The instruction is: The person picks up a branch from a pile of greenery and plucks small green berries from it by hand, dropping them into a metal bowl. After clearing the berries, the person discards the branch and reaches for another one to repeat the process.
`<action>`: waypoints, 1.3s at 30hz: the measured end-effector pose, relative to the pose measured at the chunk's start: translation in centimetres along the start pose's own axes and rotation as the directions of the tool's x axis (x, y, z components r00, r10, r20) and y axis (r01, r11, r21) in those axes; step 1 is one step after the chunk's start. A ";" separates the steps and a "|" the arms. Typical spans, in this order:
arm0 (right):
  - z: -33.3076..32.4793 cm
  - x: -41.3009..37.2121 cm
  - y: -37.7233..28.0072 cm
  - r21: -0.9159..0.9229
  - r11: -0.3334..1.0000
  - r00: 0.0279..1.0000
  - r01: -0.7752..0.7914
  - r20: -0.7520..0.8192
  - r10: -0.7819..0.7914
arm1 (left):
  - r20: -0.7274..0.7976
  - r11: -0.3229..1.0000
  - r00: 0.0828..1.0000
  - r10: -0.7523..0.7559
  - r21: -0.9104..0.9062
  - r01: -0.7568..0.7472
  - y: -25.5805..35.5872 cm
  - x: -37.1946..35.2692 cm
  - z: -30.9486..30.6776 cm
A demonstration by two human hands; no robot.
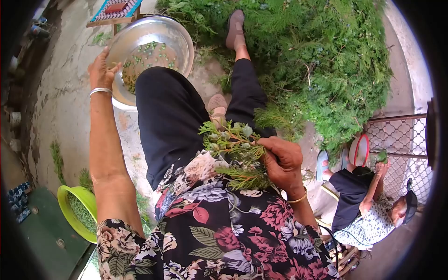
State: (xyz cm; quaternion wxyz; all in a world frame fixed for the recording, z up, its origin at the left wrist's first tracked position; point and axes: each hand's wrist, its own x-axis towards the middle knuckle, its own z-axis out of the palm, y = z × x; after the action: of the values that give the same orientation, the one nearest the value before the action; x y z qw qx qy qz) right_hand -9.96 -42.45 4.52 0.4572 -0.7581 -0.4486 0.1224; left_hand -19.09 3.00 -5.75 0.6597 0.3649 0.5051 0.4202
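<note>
In my right hand is a green conifer sprig, pinched by its stem in front of my lap. Pale blue-green cones show among its scaly leaves. My left hand is at the near-left rim of a wide metal basin, thumb on the inner side and fingers along the outer edge. Several small green cones lie scattered in the basin's bottom. My left knee covers the basin's lower right part.
A large heap of cut conifer branches spreads ahead and to the right. A lime-green basin full of small green pieces stands at left. Another person sits at right by a red-rimmed container and a metal lattice. A woven-top stool stands beyond the basin.
</note>
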 end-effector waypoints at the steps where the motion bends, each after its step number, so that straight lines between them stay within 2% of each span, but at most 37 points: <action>1: 0.0 0.0 0.0 -0.008 1.000 1.000 0.016 0.023 -0.016 | 0.098 0.979 0.994 0.042 0.197 -0.060 -0.1 -0.4 -0.2; 2: 0.0 0.0 0.0 -0.014 0.999 0.998 0.033 0.048 -0.033 | 0.095 0.979 0.995 0.041 0.197 -0.060 -0.3 -0.8 -0.2; 3: 0.1 0.1 0.1 -0.011 0.999 0.998 0.034 0.050 -0.033 | 0.136 0.897 0.975 0.175 0.385 -0.215 -0.3 -1.5 0.1; 4: 0.2 0.1 0.1 -0.022 0.997 0.996 0.067 0.058 -0.066 | 0.202 0.757 0.934 0.294 0.548 -0.357 -0.1 -2.9 0.8; 6: 0.3 0.2 0.2 -0.032 0.994 0.993 0.100 0.069 -0.097 | 0.485 0.863 0.868 0.109 0.388 -0.325 0.4 -7.6 2.6; 7: 0.3 0.3 0.2 -0.025 0.993 0.991 0.114 0.075 -0.112 | 0.638 0.924 0.770 -0.030 0.312 -0.222 0.3 -10.3 3.4; 8: 0.4 0.3 0.2 -0.016 0.991 0.988 0.130 0.082 -0.128 | 0.769 0.961 0.623 -0.141 0.257 -0.099 0.0 -13.2 4.1; 9: 0.5 0.4 0.1 -0.012 0.991 0.988 0.131 0.085 -0.130 | 0.801 0.945 0.533 -0.272 0.327 -0.009 -0.2 -16.0 4.7; 10: 0.5 0.5 0.0 -0.005 0.991 0.987 0.136 0.090 -0.135 | 0.847 0.926 0.394 -0.357 0.376 0.032 -1.0 -18.0 4.8; 11: 0.5 0.5 -0.1 0.000 0.990 0.986 0.140 0.093 -0.139 | 0.891 0.907 0.222 -0.396 0.417 -0.054 -1.5 -19.5 5.1; 12: 0.5 0.5 -0.2 -0.001 0.990 0.986 0.141 0.093 -0.141 | 0.883 0.875 0.141 -0.447 0.464 -0.134 -1.3 -21.3 5.3; 13: 0.4 0.5 -0.3 -0.005 0.988 0.985 0.155 0.082 -0.154 | 0.920 0.887 0.040 -0.391 0.388 -0.249 -2.5 -21.9 5.2; 15: 0.1 0.2 -0.3 -0.014 0.986 0.984 0.167 0.064 -0.166 | 0.856 0.858 -0.099 -0.507 0.492 -0.145 -2.9 -22.8 5.2; 19: -0.4 -0.4 0.1 -0.015 0.997 0.993 0.080 0.087 -0.078 | 0.866 0.870 -0.093 -0.491 0.482 -0.102 -2.3 -23.3 4.5; 22: 0.3 -0.5 0.3 0.013 0.998 0.995 0.056 0.077 -0.057 | 0.851 0.875 0.203 -0.484 0.479 0.076 -2.7 -24.3 4.4; 23: 0.4 -0.5 0.4 0.029 0.998 0.997 0.051 0.058 -0.053 | 0.851 0.875 0.206 -0.483 0.479 0.073 -3.0 -24.4 4.3; 25: 0.4 -0.6 0.4 0.028 0.998 0.998 0.048 0.045 -0.049 | 0.831 0.887 0.343 -0.437 0.462 0.011 -3.8 -24.4 4.1; 27: 0.0 -0.9 0.3 0.026 0.999 0.998 0.042 0.036 -0.042 | 0.719 0.854 0.464 -0.517 0.472 0.220 -4.0 -23.0 4.1; 29: -0.8 -1.2 0.3 0.013 1.000 1.000 -0.008 -0.019 0.008 | 0.630 0.860 0.591 -0.504 0.305 0.409 -4.4 -21.1 3.4; 31: -1.1 -1.5 0.5 0.004 1.000 0.999 -0.029 -0.025 0.029 | 0.667 0.825 0.561 -0.490 0.146 0.546 -3.8 -20.7 2.7; 35: -0.9 -1.4 0.7 0.001 0.997 0.996 -0.071 -0.046 0.071 | 0.724 0.821 0.507 -0.468 0.143 0.553 -1.3 -23.0 1.5; 37: -0.7 -1.3 0.6 -0.010 0.995 0.994 -0.094 -0.047 0.094 | 0.797 0.936 0.504 -0.333 0.213 0.281 -0.9 -24.7 1.3; 38: -0.6 -1.2 0.6 -0.010 0.995 0.994 -0.099 -0.048 0.098 | 0.769 0.930 0.542 -0.340 0.360 0.073 -0.5 -25.5 1.3; 39: -0.5 -1.2 0.6 -0.010 0.995 0.993 -0.104 -0.049 0.103 | 0.885 0.919 0.463 0.048 0.143 -0.367 -1.7 -26.0 1.7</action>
State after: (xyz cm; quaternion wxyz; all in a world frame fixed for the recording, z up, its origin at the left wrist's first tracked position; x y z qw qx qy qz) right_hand -9.98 -43.78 4.04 0.4561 -0.7860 -0.3982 0.1246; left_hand -20.69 -21.72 2.48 0.6987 0.6852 0.1144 0.1710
